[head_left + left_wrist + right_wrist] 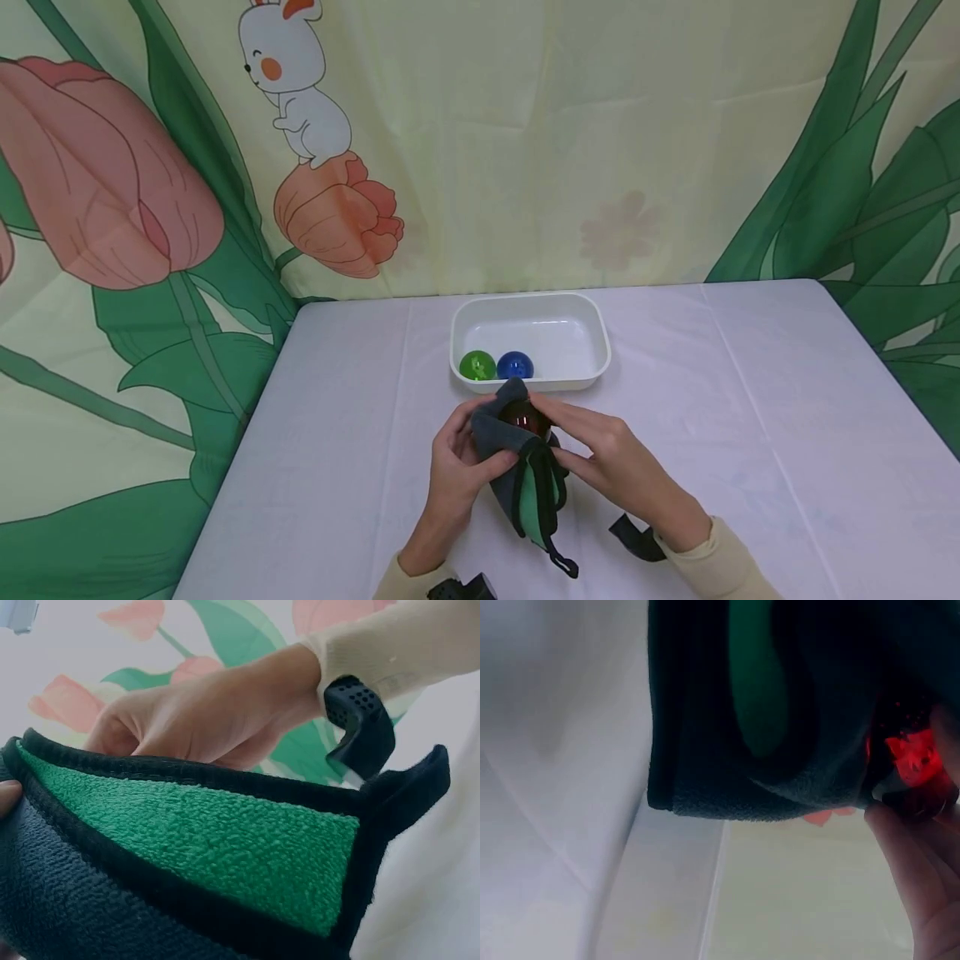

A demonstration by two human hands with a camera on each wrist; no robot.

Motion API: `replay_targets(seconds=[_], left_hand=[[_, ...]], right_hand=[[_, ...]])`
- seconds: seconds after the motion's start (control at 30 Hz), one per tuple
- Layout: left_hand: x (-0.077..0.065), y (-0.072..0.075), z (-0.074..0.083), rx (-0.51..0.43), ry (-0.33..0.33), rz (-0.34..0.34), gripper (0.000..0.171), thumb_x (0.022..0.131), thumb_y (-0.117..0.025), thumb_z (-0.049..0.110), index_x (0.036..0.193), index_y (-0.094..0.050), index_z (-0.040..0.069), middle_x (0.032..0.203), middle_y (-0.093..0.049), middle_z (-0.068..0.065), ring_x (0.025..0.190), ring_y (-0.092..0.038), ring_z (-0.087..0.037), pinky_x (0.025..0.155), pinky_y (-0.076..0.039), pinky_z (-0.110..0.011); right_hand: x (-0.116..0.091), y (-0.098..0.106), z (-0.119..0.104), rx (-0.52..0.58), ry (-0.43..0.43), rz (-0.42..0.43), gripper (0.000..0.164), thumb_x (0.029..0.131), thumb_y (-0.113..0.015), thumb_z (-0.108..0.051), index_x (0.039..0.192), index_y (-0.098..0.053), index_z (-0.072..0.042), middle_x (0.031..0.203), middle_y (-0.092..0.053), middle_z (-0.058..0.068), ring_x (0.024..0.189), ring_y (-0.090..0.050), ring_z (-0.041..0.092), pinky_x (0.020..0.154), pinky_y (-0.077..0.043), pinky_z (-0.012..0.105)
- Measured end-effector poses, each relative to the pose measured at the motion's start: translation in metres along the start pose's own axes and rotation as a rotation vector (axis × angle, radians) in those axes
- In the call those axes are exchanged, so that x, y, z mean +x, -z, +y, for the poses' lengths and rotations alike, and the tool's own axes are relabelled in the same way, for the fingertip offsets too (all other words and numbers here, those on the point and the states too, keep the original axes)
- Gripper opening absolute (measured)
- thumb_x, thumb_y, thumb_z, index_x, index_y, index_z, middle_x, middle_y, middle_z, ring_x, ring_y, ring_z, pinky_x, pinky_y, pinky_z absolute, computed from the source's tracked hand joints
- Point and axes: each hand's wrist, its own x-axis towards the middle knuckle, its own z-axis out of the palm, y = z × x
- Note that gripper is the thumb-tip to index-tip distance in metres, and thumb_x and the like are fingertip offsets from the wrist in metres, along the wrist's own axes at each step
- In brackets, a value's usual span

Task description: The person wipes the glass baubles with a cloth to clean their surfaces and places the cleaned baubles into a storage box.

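A clear dark-red ball (527, 419) sits in the folds of a two-sided cloth (495, 433), dark grey on one side and green on the other, with black edging and a hanging loop. My left hand (467, 467) grips the cloth from the left, thumb in front. From the right, my right hand (611, 450) has its fingers against the ball and the cloth's edge. In the right wrist view, fingers (911, 859) touch the shiny red ball (916, 761). The cloth's green side (210, 836) fills much of the left wrist view, with my right hand (195, 716) behind it.
Just beyond the hands stands a white rectangular tray (592, 377). Inside it, a green ball (477, 365) and a blue ball (515, 365) lie side by side at the near left. A white sheet (337, 433) covers the table, and a printed curtain (487, 150) hangs behind.
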Motion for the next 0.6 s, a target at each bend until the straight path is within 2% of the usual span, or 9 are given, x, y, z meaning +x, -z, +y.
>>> replay_targets(seconds=[0.13, 0.27, 0.43, 0.57, 0.6], left_hand=[[0.0002, 0.0002, -0.0002, 0.006, -0.009, 0.005, 0.061, 0.078, -0.079, 0.001, 0.134, -0.054, 0.003, 0.132, -0.058, -0.018, 0.119, -0.059, -0.023, 0.106, -0.048, -0.029], [0.0003, -0.0001, -0.0001, 0.005, -0.012, 0.023, 0.060, 0.078, -0.078, 0.001, 0.133, -0.055, 0.002, 0.131, -0.058, -0.018, 0.117, -0.060, -0.022, 0.105, -0.049, -0.029], [0.0004, 0.0008, -0.0002, -0.005, -0.024, 0.036, 0.060, 0.078, -0.078, 0.002, 0.133, -0.054, 0.001, 0.131, -0.058, -0.019, 0.116, -0.061, -0.021, 0.103, -0.050, -0.029], [0.0005, 0.0004, 0.0002, -0.007, -0.004, 0.032, 0.060, 0.078, -0.078, 0.002, 0.133, -0.054, 0.001, 0.133, -0.057, -0.019, 0.118, -0.060, -0.022, 0.102, -0.051, -0.030], [0.0005, 0.0002, 0.0001, -0.006, 0.004, 0.031, 0.060, 0.078, -0.078, 0.002, 0.133, -0.054, 0.001, 0.133, -0.057, -0.019, 0.118, -0.060, -0.022, 0.102, -0.051, -0.030]], right_hand=[[-0.0002, -0.0020, 0.0002, 0.024, -0.036, 0.010, 0.083, 0.068, -0.083, 0.013, 0.143, -0.052, -0.004, 0.138, -0.061, 0.011, 0.118, -0.065, 0.026, 0.097, -0.047, 0.014], [0.0003, -0.0016, 0.0008, -0.018, -0.034, -0.021, 0.089, 0.068, -0.085, 0.009, 0.146, -0.047, -0.006, 0.142, -0.058, 0.008, 0.123, -0.061, 0.024, 0.101, -0.046, 0.018], [0.0013, -0.0023, 0.0016, -0.125, 0.058, -0.065, 0.095, 0.067, -0.088, 0.004, 0.150, -0.043, -0.010, 0.149, -0.050, 0.005, 0.131, -0.054, 0.021, 0.104, -0.045, 0.022], [0.0021, -0.0042, 0.0039, -0.146, 0.149, -0.043, 0.083, 0.071, -0.084, 0.005, 0.145, -0.050, -0.009, 0.149, -0.050, 0.007, 0.133, -0.052, 0.022, 0.106, -0.043, 0.023], [0.0020, -0.0046, 0.0046, -0.141, 0.158, -0.038, 0.075, 0.076, -0.081, 0.002, 0.145, -0.051, -0.009, 0.149, -0.050, 0.007, 0.134, -0.052, 0.022, 0.107, -0.042, 0.023]])
